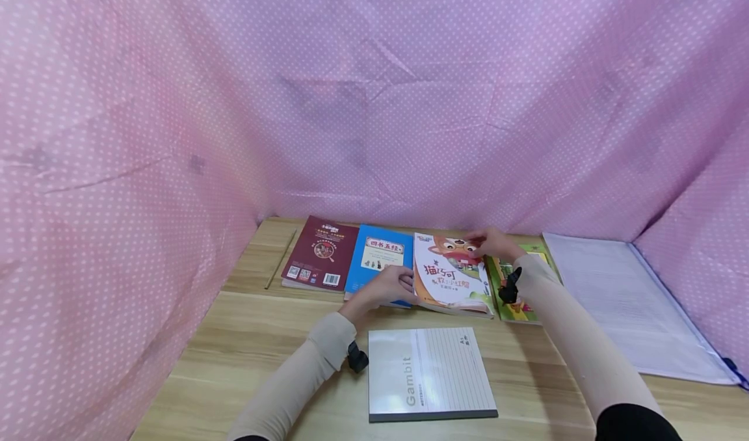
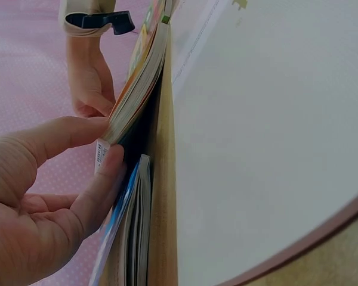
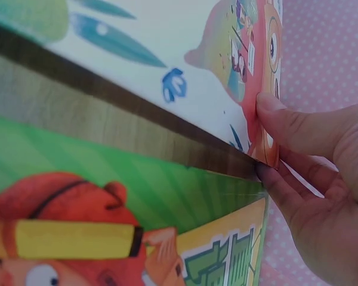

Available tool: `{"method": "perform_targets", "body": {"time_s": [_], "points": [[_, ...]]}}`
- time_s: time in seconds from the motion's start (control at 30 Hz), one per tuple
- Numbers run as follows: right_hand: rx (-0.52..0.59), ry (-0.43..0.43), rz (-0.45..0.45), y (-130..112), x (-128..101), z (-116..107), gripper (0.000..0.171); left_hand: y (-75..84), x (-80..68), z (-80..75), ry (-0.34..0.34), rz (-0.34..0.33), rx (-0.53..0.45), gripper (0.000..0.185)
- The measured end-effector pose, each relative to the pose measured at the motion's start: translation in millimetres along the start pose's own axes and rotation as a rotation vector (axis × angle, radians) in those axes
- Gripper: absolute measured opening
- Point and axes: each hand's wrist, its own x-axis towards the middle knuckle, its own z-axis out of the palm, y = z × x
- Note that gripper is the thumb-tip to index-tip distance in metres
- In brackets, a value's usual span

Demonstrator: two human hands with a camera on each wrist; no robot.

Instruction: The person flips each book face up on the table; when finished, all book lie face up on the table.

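A white picture book (image 1: 435, 288) with an orange cartoon cat on its cover lies between a blue book (image 1: 359, 268) and a green book (image 1: 526, 312). My left hand (image 1: 383, 287) pinches its near left corner between thumb and fingers. In the left wrist view that edge is tipped up off the table, over the side of the blue book. At the far right corner, my right hand (image 1: 496, 243) grips the same cover. The right wrist view has the thumb (image 3: 271, 110) on top and the fingertips under the corner. My right forearm partly hides the green book.
A maroon book (image 1: 322, 255) lies left of the blue one, with a thin stick (image 1: 281, 259) beyond it. Nearer me rests a grey Gambit notebook (image 1: 433, 373). A translucent white folder (image 1: 620, 304) spreads out on the right. Pink dotted cloth (image 1: 374, 135) surrounds the wooden table (image 1: 234, 343).
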Motion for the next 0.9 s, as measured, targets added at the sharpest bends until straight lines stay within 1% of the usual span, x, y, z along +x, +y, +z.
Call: {"method": "perform_targets", "body": {"time_s": [0.1,0.23,0.4,0.7,0.9], "points": [[0.005,-0.002,0.003,0.4,-0.6,0.7,0.049,-0.3,-0.1,1.8,-0.004,-0.005,-0.013,0.068],[0.008,-0.004,0.011,0.6,-1.2,0.6,0.049,0.8,-0.7,3.5,-0.009,0.003,-0.019,0.065],[0.001,-0.003,0.034,0.4,-0.3,-0.1,0.048,2.2,-0.7,5.0,-0.010,0.009,-0.013,0.064],[-0.004,-0.005,0.067,-0.9,1.5,-0.6,0.048,3.4,2.0,7.1,-0.004,-0.011,0.010,0.065],[-0.006,-0.009,0.035,2.9,3.4,-3.4,0.047,4.7,4.8,7.1,0.020,-0.020,0.058,0.068]]}}
